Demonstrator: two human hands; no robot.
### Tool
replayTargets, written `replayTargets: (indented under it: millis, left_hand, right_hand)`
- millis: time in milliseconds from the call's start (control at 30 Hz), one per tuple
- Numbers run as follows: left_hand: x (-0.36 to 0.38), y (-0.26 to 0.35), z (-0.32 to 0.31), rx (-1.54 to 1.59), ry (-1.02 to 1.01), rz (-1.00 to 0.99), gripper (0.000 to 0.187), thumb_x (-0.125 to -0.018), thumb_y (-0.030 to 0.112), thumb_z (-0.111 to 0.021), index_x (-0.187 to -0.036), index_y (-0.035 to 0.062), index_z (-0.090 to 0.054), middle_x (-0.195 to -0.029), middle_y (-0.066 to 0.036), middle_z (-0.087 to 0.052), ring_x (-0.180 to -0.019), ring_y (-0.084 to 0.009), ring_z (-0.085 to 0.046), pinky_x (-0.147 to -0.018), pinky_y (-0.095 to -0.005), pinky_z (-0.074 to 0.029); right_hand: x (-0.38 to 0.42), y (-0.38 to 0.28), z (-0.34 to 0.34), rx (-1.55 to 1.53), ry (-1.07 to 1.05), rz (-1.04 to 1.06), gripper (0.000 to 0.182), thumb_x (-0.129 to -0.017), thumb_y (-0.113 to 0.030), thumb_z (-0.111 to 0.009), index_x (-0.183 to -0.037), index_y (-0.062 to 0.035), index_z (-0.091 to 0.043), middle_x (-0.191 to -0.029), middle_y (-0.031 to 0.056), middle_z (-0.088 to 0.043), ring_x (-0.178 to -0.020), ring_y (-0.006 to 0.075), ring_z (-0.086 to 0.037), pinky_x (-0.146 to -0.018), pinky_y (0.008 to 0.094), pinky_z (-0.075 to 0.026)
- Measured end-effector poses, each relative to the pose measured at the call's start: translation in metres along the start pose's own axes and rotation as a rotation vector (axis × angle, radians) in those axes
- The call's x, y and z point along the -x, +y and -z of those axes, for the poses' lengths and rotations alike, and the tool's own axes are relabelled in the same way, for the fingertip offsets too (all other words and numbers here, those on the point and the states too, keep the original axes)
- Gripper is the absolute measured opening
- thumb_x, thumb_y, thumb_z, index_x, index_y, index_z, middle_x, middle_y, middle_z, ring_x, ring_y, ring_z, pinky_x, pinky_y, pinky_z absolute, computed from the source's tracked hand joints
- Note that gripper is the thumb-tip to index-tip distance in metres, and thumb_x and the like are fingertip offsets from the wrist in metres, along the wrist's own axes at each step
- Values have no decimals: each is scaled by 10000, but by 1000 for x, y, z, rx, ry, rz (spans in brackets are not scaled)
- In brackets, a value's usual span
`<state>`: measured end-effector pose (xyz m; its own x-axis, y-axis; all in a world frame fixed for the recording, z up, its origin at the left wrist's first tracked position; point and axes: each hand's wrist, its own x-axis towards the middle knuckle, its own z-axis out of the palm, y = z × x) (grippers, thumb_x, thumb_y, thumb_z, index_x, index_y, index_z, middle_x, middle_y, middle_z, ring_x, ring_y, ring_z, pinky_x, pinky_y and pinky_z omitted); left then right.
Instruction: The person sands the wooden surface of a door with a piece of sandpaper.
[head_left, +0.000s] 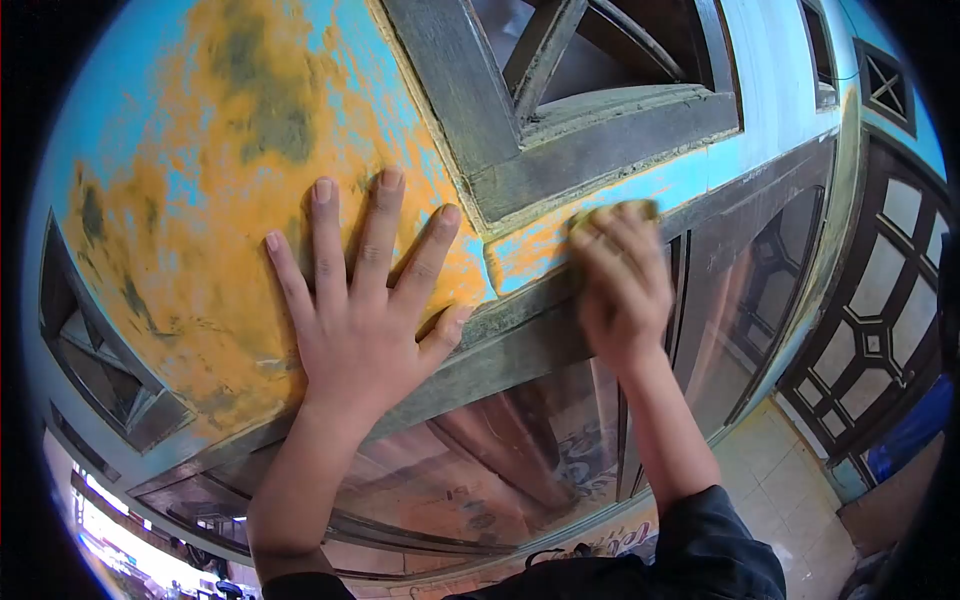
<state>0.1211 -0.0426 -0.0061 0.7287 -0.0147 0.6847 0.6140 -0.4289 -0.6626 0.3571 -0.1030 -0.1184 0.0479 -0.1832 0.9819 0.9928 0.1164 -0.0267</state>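
Observation:
My left hand (pixel 365 320) lies flat with its fingers spread on the wall (pixel 220 260), where orange and dark patches show through worn blue paint. Nothing is held in it. Farther right, my right hand (pixel 625 285) is blurred by motion, its fingers bent over a small yellowish-brown pad (pixel 648 209). The pad is pressed to the narrow painted strip (pixel 535 250) between the upper wooden frame and the lower one. Fingers cover most of the pad, so its exact kind cannot be made out.
Above the strip is a dark wooden vent frame (pixel 600 155) with crossed bars. Glass panes (pixel 520 430) in dark frames run below the hands. A wooden door (pixel 870 310) stands at the right, beside the tiled floor (pixel 790 490). Another vent opening (pixel 95 350) sits at the left.

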Motion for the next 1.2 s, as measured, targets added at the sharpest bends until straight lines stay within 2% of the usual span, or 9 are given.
replayTargets:
  millis: [100, 167, 300, 433, 633, 700, 867, 1000, 1200]
  left_hand:
    - [-1, 1, 1, -8, -18, 7, 707, -905, 558, -559, -1548, 304, -412, -1657, -120, -271, -1512, -479, -181, -1168, -710, -76]
    - [0, 1, 2, -11, -23, 10, 701, -909, 564, -552, -1546, 303, -417, -1655, -116, -279, -1513, -472, -188, -1171, -705, -77]
    - [1, 2, 0, -14, -23, 12, 681, -927, 581, -524, -1539, 299, -430, -1652, -108, -288, -1512, -465, -198, -1174, -694, -77]
    - [1, 2, 1, -23, -20, 16, 640, -957, 570, -485, -1534, 296, -441, -1655, -99, -288, -1519, -444, -200, -1181, -681, -76]
    - [3, 2, 2, -22, -26, 23, 610, -971, 544, -480, -1532, 306, -443, -1654, -90, -295, -1524, -421, -212, -1191, -663, -84]
    - [2, 3, 4, -10, -32, 23, 613, -966, 544, -491, -1531, 309, -444, -1652, -89, -300, -1523, -421, -216, -1191, -662, -88]
    - [5, 2, 2, 14, -27, 22, 621, -957, 539, -511, -1531, 314, -442, -1652, -83, -301, -1524, -412, -220, -1192, -661, -94]
    - [5, 2, 2, 21, -19, 16, 637, -942, 533, -537, -1533, 317, -438, -1653, -83, -300, -1526, -407, -218, -1194, -657, -94]
    - [7, 2, 3, 30, -35, 17, 644, -939, 533, -539, -1536, 315, -435, -1655, -85, -296, -1527, -404, -215, -1196, -652, -89]
  right_hand:
    - [2, -17, -3, 30, -25, -31, 413, -819, 10, -622, -1185, -144, -732, -1289, 108, -667, -1277, 326, -588, -1092, 478, -451]
    - [6, -44, 12, -32, -326, 164, 346, -878, -120, -619, -1196, -188, -735, -1305, 74, -675, -1273, 254, -610, -1125, 450, -432]
    - [-3, -2, 11, 61, -57, -118, 436, -807, 23, -619, -1201, -130, -724, -1303, 90, -663, -1288, 328, -582, -1127, 501, -423]
    - [4, -42, 9, -33, -272, 140, 386, -821, -87, -667, -1194, -162, -735, -1295, 51, -666, -1264, 308, -601, -1097, 482, -456]
    - [5, -27, 6, 25, -117, -10, 413, -778, -77, -714, -1184, -145, -736, -1276, 85, -672, -1282, 325, -591, -1079, 495, -466]
    - [5, -51, 16, -53, -319, 98, 423, -800, -112, -696, -1218, -169, -729, -1297, 79, -664, -1281, 311, -592, -1072, 492, -472]
    - [9, -33, 7, 65, -138, -10, 390, -813, -114, -667, -1196, -154, -733, -1293, 63, -665, -1268, 293, -597, -1054, 466, -488]
    - [10, -42, 11, -40, -274, 156, 422, -771, -78, -705, -1187, -142, -732, -1282, 69, -671, -1259, 302, -602, -1049, 472, -488]
    - [10, -58, 14, -79, -318, 100, 395, -797, -71, -692, -1188, -122, -726, -1281, 86, -668, -1251, 327, -604, -1048, 485, -487]
